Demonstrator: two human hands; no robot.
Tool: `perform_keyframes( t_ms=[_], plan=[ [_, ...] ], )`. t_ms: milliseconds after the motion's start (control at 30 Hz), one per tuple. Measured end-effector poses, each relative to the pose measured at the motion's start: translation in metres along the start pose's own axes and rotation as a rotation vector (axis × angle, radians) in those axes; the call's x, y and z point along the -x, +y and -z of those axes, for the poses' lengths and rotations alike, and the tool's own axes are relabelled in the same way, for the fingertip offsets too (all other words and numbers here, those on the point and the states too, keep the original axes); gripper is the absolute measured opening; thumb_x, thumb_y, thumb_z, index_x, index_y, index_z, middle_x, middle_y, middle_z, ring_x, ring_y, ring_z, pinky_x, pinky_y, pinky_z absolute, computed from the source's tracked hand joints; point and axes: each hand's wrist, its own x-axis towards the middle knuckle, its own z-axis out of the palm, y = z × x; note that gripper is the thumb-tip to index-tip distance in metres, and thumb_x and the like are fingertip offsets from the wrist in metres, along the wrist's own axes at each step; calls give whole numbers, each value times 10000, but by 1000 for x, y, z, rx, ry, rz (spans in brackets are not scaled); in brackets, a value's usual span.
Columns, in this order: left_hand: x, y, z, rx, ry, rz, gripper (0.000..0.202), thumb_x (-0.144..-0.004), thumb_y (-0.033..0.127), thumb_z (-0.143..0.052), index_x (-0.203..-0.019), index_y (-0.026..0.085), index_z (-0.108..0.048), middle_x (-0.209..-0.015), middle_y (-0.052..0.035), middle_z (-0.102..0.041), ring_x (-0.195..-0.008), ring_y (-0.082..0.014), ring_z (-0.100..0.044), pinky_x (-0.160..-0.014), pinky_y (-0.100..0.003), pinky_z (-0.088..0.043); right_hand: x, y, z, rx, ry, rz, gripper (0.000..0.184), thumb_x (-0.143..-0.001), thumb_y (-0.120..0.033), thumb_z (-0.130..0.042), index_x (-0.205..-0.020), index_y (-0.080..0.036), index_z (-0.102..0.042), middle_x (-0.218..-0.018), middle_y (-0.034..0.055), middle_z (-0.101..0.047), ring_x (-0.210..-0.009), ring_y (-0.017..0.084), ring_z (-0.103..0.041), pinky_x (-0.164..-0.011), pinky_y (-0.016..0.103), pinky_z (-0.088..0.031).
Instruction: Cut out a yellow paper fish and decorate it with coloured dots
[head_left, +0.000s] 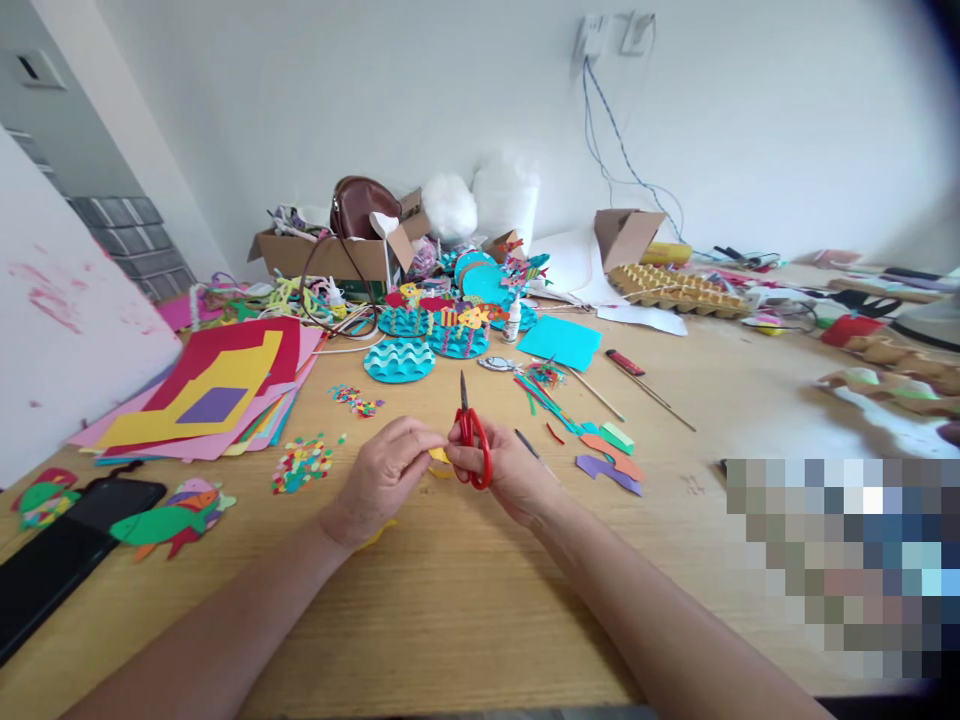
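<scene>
My right hand (510,478) is closed around a pair of red-handled scissors (483,462), with the dark blades pointing away from me. Close beside it, my left hand (382,478) is pinched, its fingertips meeting those of the right hand. A small yellow paper piece (440,456) shows at the left fingertips, partly hidden by them. Another yellow scrap (379,535) lies on the table under my left wrist. Left of that hand is a spread of small coloured paper dots (304,463).
Stacked coloured sheets (202,395), a green paper fish (161,525) and a black phone (82,550) lie left. Wavy blue discs (399,360) and a glue bottle (513,320) stand ahead. Purple scraps (606,474), a red cutter (625,363) and an egg tray (675,290) lie right.
</scene>
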Motion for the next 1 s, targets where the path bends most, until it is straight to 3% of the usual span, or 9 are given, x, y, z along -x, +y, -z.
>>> perform_keyframes(
  t_ms=[200,333,467,567,700,1000],
  plan=[
    [1,-2,-5,30,37,74,179,-802,110,-457,-820,197,-613,-792,-30,-613,-751,-141,-563,-694,-246,-437,1,-1,-2,49,46,47,255,-605,-274,-683,-737,-177,-487,-577,-63,-483,-459,58,-409,-430,197,-271],
    [1,0,-7,212,87,323,166,-804,197,-461,-921,185,-578,-818,-33,-610,-722,-140,-569,-673,-257,-457,3,-3,-4,131,102,111,235,-617,-260,-651,-744,-188,-467,-632,-55,-498,-488,61,-408,-436,193,-293],
    [0,4,-5,545,-40,539,226,-836,309,-410,-915,148,-548,-729,-27,-584,-672,-141,-562,-606,-258,-457,0,1,-3,316,154,217,164,-637,-206,-600,-727,-193,-463,-640,-48,-496,-551,88,-441,-478,207,-339],
    [0,2,-6,567,-144,562,189,-818,312,-441,-797,150,-536,-649,9,-524,-605,-113,-505,-561,-231,-414,-2,6,0,479,167,295,101,-666,-154,-541,-719,-195,-466,-631,-42,-482,-578,103,-458,-529,230,-363],
    [0,-3,-11,500,-136,539,134,-778,277,-474,-716,164,-511,-595,47,-436,-547,-86,-425,-517,-203,-361,-3,8,2,573,166,312,111,-673,-116,-507,-721,-202,-455,-633,-43,-469,-588,108,-464,-553,238,-372],
    [-2,-3,-9,515,-152,573,131,-733,280,-499,-680,160,-513,-598,40,-455,-552,-89,-422,-504,-200,-356,-2,3,-3,353,148,222,139,-641,-175,-560,-725,-206,-453,-635,-49,-497,-567,95,-462,-504,215,-362]
  ],
)
